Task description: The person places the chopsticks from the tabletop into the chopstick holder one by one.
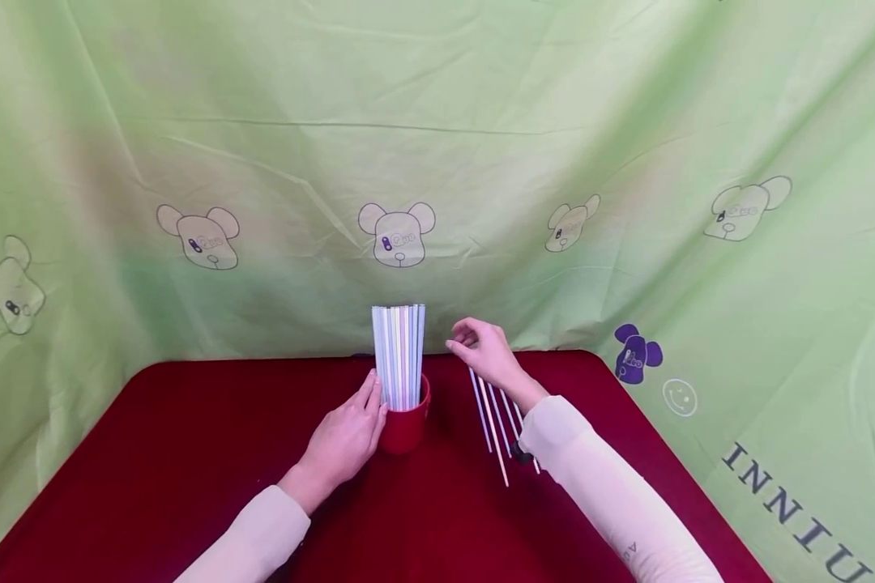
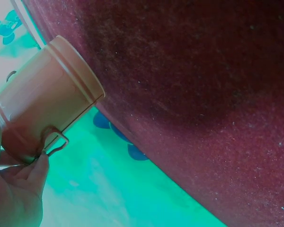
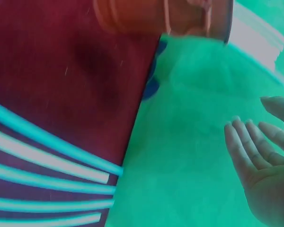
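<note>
A red cup (image 1: 403, 431) stands upright on the table, holding a dense bundle of pastel straws (image 1: 399, 356). My left hand (image 1: 346, 433) holds the cup at its left side, near the rim. In the left wrist view its fingertips touch the cup's small wire handle (image 2: 57, 139). To the right of the cup, my right hand (image 1: 484, 352) is raised with loosely bent fingers and nothing in them. Several loose straws (image 1: 494, 433) lie below it, partly hidden by the hand and sleeve. The right wrist view shows their ends (image 3: 52, 161) side by side.
The red tabletop (image 1: 211, 453) reaches back to a green curtain (image 1: 481, 162) printed with bear heads. A small dark object (image 1: 522, 453) shows by the right sleeve, too little to identify.
</note>
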### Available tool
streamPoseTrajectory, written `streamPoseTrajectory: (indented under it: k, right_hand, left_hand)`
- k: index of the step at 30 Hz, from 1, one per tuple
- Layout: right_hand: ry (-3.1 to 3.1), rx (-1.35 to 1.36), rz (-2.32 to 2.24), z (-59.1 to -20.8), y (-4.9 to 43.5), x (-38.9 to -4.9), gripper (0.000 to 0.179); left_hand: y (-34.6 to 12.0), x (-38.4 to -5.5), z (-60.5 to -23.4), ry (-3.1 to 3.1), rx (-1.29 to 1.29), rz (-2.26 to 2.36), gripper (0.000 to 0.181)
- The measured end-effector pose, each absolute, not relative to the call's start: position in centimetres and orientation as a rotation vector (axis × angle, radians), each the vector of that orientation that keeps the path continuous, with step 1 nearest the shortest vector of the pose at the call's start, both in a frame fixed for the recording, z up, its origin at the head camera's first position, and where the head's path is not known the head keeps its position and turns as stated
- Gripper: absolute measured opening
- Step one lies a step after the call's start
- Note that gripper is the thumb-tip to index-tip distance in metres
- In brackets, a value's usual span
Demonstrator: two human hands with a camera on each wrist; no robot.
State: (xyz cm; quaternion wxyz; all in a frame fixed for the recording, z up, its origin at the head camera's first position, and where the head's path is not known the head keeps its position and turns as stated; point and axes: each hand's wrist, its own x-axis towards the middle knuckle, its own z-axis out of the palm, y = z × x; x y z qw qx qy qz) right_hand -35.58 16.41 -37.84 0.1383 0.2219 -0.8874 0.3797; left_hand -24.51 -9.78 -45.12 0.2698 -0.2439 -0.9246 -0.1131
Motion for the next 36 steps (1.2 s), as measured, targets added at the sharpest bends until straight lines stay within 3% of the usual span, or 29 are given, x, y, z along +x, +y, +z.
streamPoseTrajectory:
  k: [8, 16, 27, 33, 36]
  right_hand:
    - [-2.701, 0.616, 0.747, -40.2, 21.7, -38.2, 0.029]
    - [-2.900, 0.395, 0.543, -43.9, 26.1, -38.5, 0.028]
    - [-2.992, 0.238, 0.541, -45.8, 27.0, -38.3, 0.025]
    - [-3.053, 0.148, 0.552, -45.6, 26.8, -38.4, 0.004]
    - [-3.082, 0.131, 0.571, -45.0, 26.8, -38.3, 0.013]
  left_hand:
    - [-9.7, -24.8, -44.9, -2.481, -0.669, -0.303, 0.050]
    - [-9.5, -24.9, -44.8, -2.482, -0.669, -0.314, 0.050]
    - [-9.5, -24.7, -44.9, -2.478, -0.667, -0.319, 0.049]
    - [-9.7, -24.7, -45.0, -2.489, -0.657, -0.321, 0.049]
    - [-9.7, -24.6, -45.2, -2.494, -0.654, -0.324, 0.049]
